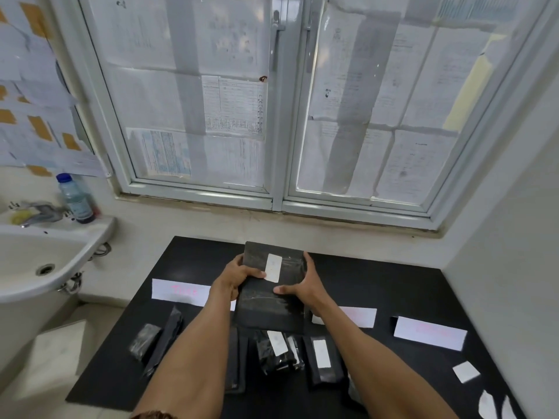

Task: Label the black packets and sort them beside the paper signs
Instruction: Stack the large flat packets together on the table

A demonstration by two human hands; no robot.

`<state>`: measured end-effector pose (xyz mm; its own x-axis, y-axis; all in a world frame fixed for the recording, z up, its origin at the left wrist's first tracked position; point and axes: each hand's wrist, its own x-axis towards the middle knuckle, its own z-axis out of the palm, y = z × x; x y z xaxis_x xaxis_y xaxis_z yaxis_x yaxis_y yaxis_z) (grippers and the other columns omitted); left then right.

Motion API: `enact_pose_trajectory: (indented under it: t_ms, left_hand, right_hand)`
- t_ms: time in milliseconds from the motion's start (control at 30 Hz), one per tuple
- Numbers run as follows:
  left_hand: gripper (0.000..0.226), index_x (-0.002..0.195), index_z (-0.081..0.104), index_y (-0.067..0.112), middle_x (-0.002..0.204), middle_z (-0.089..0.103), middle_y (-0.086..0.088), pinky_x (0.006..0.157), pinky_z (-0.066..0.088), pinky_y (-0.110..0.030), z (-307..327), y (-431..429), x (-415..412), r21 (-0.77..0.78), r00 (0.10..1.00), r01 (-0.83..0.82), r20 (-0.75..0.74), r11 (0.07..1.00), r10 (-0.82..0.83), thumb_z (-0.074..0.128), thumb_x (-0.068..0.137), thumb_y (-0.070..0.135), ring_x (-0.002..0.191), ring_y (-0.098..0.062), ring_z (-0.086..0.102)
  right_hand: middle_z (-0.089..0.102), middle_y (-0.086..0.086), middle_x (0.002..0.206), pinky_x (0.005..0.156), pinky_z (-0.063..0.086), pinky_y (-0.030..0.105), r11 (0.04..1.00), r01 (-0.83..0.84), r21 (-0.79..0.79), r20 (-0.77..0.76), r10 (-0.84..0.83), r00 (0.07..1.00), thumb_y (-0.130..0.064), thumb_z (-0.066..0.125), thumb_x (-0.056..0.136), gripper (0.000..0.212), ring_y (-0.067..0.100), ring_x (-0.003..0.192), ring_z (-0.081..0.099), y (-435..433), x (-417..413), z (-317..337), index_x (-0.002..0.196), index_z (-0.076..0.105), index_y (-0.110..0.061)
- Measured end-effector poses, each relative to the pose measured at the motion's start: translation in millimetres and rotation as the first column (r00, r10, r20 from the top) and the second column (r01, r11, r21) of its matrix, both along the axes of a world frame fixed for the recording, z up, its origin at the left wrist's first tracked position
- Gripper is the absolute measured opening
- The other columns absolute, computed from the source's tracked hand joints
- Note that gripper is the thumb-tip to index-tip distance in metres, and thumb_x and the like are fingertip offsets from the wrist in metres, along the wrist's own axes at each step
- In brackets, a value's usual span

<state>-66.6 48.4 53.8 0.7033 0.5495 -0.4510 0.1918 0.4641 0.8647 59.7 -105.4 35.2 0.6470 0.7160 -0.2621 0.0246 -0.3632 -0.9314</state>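
Note:
A large black packet (269,300) with a white label (273,267) is held up over the middle of the black table (393,285). My left hand (234,276) grips its left edge, the thumb lying across the front by the label. My right hand (302,287) grips its right edge, thumb on the front. Three paper signs lie on the table: left (178,291), middle (357,317), partly hidden by my right arm, and right (429,332). Below the held packet lie two labelled packets (322,358) (273,349). Two unlabelled packets (145,340) (168,337) lie at the left.
Loose white label pieces (465,371) lie near the table's right front corner. A white sink (39,261) with a tap and a plastic bottle (75,199) stands at the left. A paper-covered window (272,101) fills the wall behind the table.

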Motion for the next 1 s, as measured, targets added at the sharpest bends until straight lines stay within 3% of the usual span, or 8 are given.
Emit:
enact_pose_trajectory:
  t_ms: [167,267,367,500,633,767,900,1000]
  left_hand:
    - [0.068,0.11,0.055,0.02,0.094,0.075,-0.003,0.063,0.058,-0.033,-7,5,-16,0.082,0.977,0.184,-0.124,0.979,-0.173,0.078,0.057,-0.014,0.097,-0.026,0.067]
    - [0.092,0.134,0.039,0.02,0.115,0.064,-0.006,0.081,0.055,-0.041,-19,13,-28,0.09,0.983,0.057,-0.181,0.994,-0.04,0.076,0.058,-0.015,0.106,-0.027,0.059]
    - [0.095,0.146,0.032,0.014,0.129,0.057,-0.012,0.1,0.047,-0.046,-35,19,-48,0.194,0.954,-0.101,-0.26,0.976,0.15,0.07,0.064,-0.014,0.117,-0.032,0.054]
    - [0.036,0.117,0.06,-0.002,0.114,0.066,-0.016,0.096,0.052,-0.044,-55,25,-76,0.111,0.904,-0.182,-0.372,0.977,0.211,0.067,0.081,-0.001,0.101,-0.032,0.063]
    - [0.009,0.093,0.059,0.01,0.098,0.062,-0.006,0.089,0.051,-0.038,-60,35,-98,-0.014,0.848,-0.144,-0.516,0.989,0.116,0.066,0.089,0.014,0.097,-0.026,0.06]
    - [0.012,0.079,0.054,0.011,0.081,0.056,-0.012,0.066,0.045,-0.031,-68,48,-108,0.078,0.821,-0.137,-0.548,0.988,0.157,0.056,0.09,0.004,0.066,-0.023,0.052]
    - [0.031,0.115,0.061,0.006,0.119,0.062,-0.015,0.091,0.047,-0.033,-75,62,-119,0.467,0.685,0.073,-0.666,0.881,0.296,0.056,0.084,0.008,0.11,-0.032,0.059]
    - [0.029,0.111,0.063,0.007,0.117,0.063,-0.016,0.091,0.051,-0.037,-80,68,-127,0.564,0.624,0.126,-0.685,0.816,0.377,0.055,0.084,0.014,0.108,-0.033,0.06]
  right_hand:
    - [0.057,0.018,0.128,0.094,0.052,0.043,0.985,0.155,0.078,-0.311,-0.124,0.942,0.008,0.082,0.063,0.11,0.03,0.113,0.06,7,-16,-17,0.151,0.02,-0.019]
    - [0.07,0.015,0.1,0.067,0.058,0.033,0.978,0.204,0.041,-0.484,-0.159,0.86,0.01,0.069,0.077,0.058,0.028,0.085,0.069,13,-29,-27,0.131,0.049,0.007]
    - [0.07,0.01,0.091,0.065,0.058,0.032,0.995,0.1,-0.026,-0.604,-0.096,0.791,0.003,0.055,0.09,0.025,0.023,0.078,0.065,16,-48,-42,0.112,0.065,0.0]
    - [0.072,0.004,0.088,0.056,0.055,0.025,0.995,0.076,-0.057,-0.615,-0.095,0.783,0.001,0.049,0.095,0.022,0.018,0.075,0.067,23,-68,-65,0.105,0.065,-0.01]
    - [0.072,0.007,0.09,0.057,0.054,0.027,0.989,0.12,-0.092,-0.6,-0.151,0.786,0.004,0.051,0.093,0.026,0.021,0.075,0.068,34,-81,-82,0.113,0.064,-0.006]
    - [0.071,0.009,0.096,0.062,0.054,0.031,0.988,0.123,-0.091,-0.625,-0.153,0.765,0.003,0.048,0.094,0.026,0.024,0.081,0.067,46,-87,-93,0.113,0.063,-0.007]
    - [0.07,0.012,0.099,0.071,0.055,0.037,0.975,0.205,-0.089,-0.617,-0.215,0.757,0.004,0.047,0.094,0.028,0.027,0.085,0.065,47,-76,-101,0.113,0.062,-0.01]
    - [0.069,0.017,0.109,0.09,0.053,0.047,0.953,0.275,-0.128,-0.577,-0.297,0.761,0.004,0.05,0.091,0.032,0.035,0.096,0.065,37,-57,-111,0.116,0.064,-0.01]
